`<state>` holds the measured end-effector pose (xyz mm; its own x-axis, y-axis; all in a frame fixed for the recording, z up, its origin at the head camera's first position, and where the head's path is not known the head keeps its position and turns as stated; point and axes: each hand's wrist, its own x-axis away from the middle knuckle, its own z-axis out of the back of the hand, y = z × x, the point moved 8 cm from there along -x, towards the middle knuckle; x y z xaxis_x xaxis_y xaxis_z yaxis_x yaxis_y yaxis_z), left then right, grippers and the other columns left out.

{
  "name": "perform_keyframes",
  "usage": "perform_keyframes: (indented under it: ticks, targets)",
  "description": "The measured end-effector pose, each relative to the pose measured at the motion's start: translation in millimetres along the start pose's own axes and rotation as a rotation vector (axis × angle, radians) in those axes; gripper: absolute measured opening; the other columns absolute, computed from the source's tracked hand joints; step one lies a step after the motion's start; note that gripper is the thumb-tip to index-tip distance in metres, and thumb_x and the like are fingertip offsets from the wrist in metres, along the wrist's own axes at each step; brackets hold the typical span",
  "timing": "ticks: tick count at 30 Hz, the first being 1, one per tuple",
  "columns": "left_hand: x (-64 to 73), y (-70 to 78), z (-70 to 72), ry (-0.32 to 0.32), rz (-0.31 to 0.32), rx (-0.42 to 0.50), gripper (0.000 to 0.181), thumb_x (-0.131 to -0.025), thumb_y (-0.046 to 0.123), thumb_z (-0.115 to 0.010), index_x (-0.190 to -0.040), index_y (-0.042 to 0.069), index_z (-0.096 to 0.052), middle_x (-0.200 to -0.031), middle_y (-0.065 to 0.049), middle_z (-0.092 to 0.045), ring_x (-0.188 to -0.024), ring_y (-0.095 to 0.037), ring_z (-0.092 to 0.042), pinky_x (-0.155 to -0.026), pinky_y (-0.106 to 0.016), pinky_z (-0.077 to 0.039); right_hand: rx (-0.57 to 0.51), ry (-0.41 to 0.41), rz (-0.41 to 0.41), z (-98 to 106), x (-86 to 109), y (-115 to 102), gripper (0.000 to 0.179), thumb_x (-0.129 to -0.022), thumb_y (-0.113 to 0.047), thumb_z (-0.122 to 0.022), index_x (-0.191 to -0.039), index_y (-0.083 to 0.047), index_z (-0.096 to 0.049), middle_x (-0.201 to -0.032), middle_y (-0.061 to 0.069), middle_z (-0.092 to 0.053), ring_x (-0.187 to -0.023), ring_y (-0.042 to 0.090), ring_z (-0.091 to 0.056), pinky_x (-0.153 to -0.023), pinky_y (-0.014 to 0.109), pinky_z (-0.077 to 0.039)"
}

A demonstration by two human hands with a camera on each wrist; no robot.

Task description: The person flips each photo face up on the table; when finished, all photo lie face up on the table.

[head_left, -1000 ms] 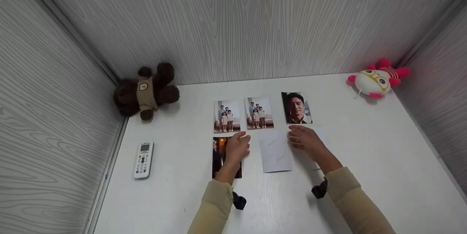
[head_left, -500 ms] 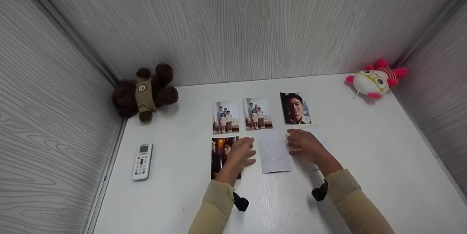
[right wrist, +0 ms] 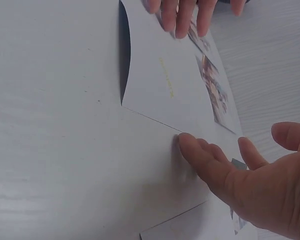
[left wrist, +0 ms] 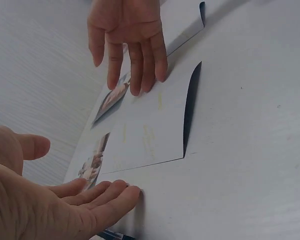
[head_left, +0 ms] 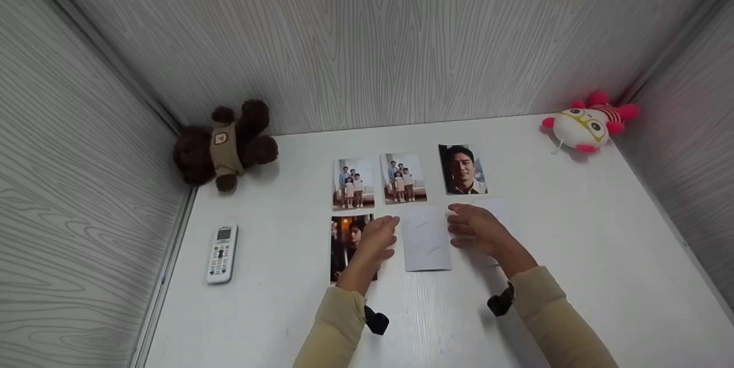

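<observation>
A face-down photo print (head_left: 427,239), white on the back with faint printed marks, lies on the table between my two hands. My left hand (head_left: 374,242) is at its left side, fingers extended, over part of a dark photo of people (head_left: 342,245). At the right side is my right hand (head_left: 480,230), its fingertips right at the long edge of the white print, as the right wrist view shows. Both palms face inward, and neither hand grips anything. The print's near edge bows up off the table in the left wrist view. A second face-down print (head_left: 494,207) is partly hidden by my right hand.
Two family photos (head_left: 353,183) and a portrait photo (head_left: 463,169) form a row behind. A white remote control (head_left: 222,254) lies at left. A brown teddy bear (head_left: 226,147) and a pink-and-white plush toy (head_left: 588,126) lie near the back wall.
My left hand has come down toward me and its fingers now point at the white print, uncovering more of the dark photo. My right hand has shifted slightly toward me.
</observation>
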<state>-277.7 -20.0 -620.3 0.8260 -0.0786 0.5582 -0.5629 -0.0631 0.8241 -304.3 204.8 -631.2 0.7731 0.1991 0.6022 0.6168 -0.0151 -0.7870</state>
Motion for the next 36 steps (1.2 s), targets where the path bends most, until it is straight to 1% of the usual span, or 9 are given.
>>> perform_keyframes:
  ticks: [3, 7, 11, 14, 19, 24, 27, 32, 36]
  targets:
    - [1.7, 0.9, -1.7, -0.019, 0.017, 0.037, 0.067, -0.100, 0.034, -0.058, -0.153, -0.002, -0.036, -0.155, -0.032, -0.038, -0.143, -0.051, -0.039, -0.113, -0.063, -0.040, -0.023, 0.012, 0.000, 1, -0.2, -1, 0.054, -0.109, -0.033, -0.045, -0.156, -0.010, -0.036, -0.157, 0.021, -0.038, -0.130, 0.029, -0.052, -0.105, 0.046, -0.051]
    - [0.6, -5.1, -4.5, -0.055, 0.059, 0.092, 0.068, -0.102, 0.031, -0.057, -0.155, -0.003, -0.032, -0.155, -0.034, -0.037, -0.142, -0.051, -0.039, -0.112, -0.062, -0.041, -0.028, 0.002, -0.015, -1, -0.6, 2, 0.054, -0.109, -0.033, -0.047, -0.157, -0.010, -0.035, -0.156, 0.021, -0.039, -0.126, 0.026, -0.055, -0.104, 0.044, -0.053]
    - [-1.9, -10.6, -5.2, -0.068, 0.084, 0.130, 0.067, -0.104, 0.031, -0.054, -0.156, -0.003, -0.029, -0.154, -0.034, -0.039, -0.141, -0.050, -0.042, -0.111, -0.057, -0.044, -0.031, 0.015, -0.018, -2, -1.5, 5, 0.052, -0.109, -0.031, -0.047, -0.155, -0.009, -0.037, -0.152, 0.020, -0.042, -0.123, 0.025, -0.056, -0.101, 0.043, -0.054]
    - [-3.9, -12.8, -4.0, -0.056, 0.094, 0.152, 0.065, -0.104, 0.030, -0.054, -0.156, -0.002, -0.030, -0.151, -0.032, -0.044, -0.140, -0.046, -0.046, -0.109, -0.051, -0.048, -0.036, 0.019, -0.011, -2, -1.9, 5, 0.052, -0.109, -0.031, -0.046, -0.155, -0.009, -0.038, -0.151, 0.019, -0.043, -0.123, 0.026, -0.056, -0.101, 0.043, -0.054]
    - [-7.3, -15.2, -4.3, -0.038, 0.083, 0.113, 0.058, -0.104, 0.025, -0.054, -0.151, -0.004, -0.038, -0.144, -0.027, -0.053, -0.132, -0.036, -0.055, -0.103, -0.045, -0.053, -0.035, 0.014, -0.006, -3, -2.6, 5, 0.053, -0.109, -0.032, -0.046, -0.155, -0.008, -0.037, -0.149, 0.018, -0.045, -0.123, 0.025, -0.055, -0.100, 0.041, -0.055]
    - [-10.6, -14.9, -6.2, -0.015, 0.039, 0.024, 0.047, -0.103, 0.019, -0.055, -0.143, -0.004, -0.052, -0.125, -0.017, -0.063, -0.105, -0.022, -0.060, -0.094, -0.040, -0.056, -0.046, 0.019, -0.006, -1, -3.1, 6, 0.053, -0.108, -0.032, -0.049, -0.154, -0.008, -0.039, -0.141, 0.015, -0.051, -0.117, 0.022, -0.059, -0.096, 0.038, -0.057]
    - [-12.2, -14.4, -8.1, -0.002, 0.018, 0.015, 0.044, -0.101, 0.017, -0.057, -0.140, -0.004, -0.055, -0.116, -0.015, -0.066, -0.093, -0.018, -0.062, -0.088, -0.038, -0.058, -0.046, 0.022, 0.001, -1, -2.5, 6, 0.052, -0.108, -0.031, -0.049, -0.154, -0.007, -0.040, -0.134, 0.012, -0.057, -0.111, 0.020, -0.062, -0.092, 0.036, -0.058]
    - [-14.3, -16.2, -11.2, 0.012, -0.004, 0.031, 0.046, -0.099, 0.010, -0.058, -0.142, -0.005, -0.053, -0.117, -0.021, -0.069, -0.093, -0.023, -0.070, -0.085, -0.040, -0.061, -0.055, 0.017, 0.004, -1, -2.5, 7, 0.050, -0.108, -0.029, -0.049, -0.153, -0.007, -0.042, -0.126, 0.008, -0.063, -0.106, 0.019, -0.064, -0.089, 0.035, -0.059]
    - [-16.8, -21.3, -13.8, 0.015, 0.002, 0.060, 0.047, -0.098, 0.007, -0.059, -0.143, -0.005, -0.052, -0.118, -0.022, -0.070, -0.094, -0.025, -0.072, -0.082, -0.040, -0.062, -0.048, 0.013, 0.001, -1, -3.1, 7, 0.051, -0.108, -0.030, -0.050, -0.152, -0.007, -0.041, -0.127, 0.009, -0.063, -0.107, 0.019, -0.064, -0.089, 0.035, -0.059]
